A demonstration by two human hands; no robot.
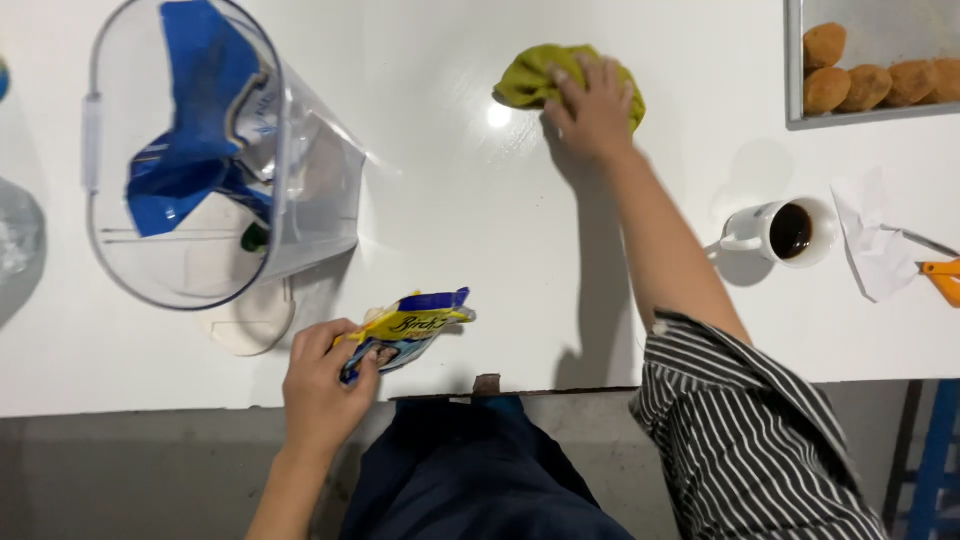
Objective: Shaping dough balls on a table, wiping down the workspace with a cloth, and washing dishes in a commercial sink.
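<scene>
My right hand presses flat on a yellow-green cloth at the far middle of the white table. My arm reaches out from a striped sleeve. Near the table's front edge, my left hand grips a small yellow and blue packet by its lower end. The packet lies tilted, its top pointing right.
A clear plastic container with blue packaging inside stands at the far left, a white lid under it. A white mug of dark coffee, crumpled paper, orange-handled scissors and a tray of brown pastries are at right.
</scene>
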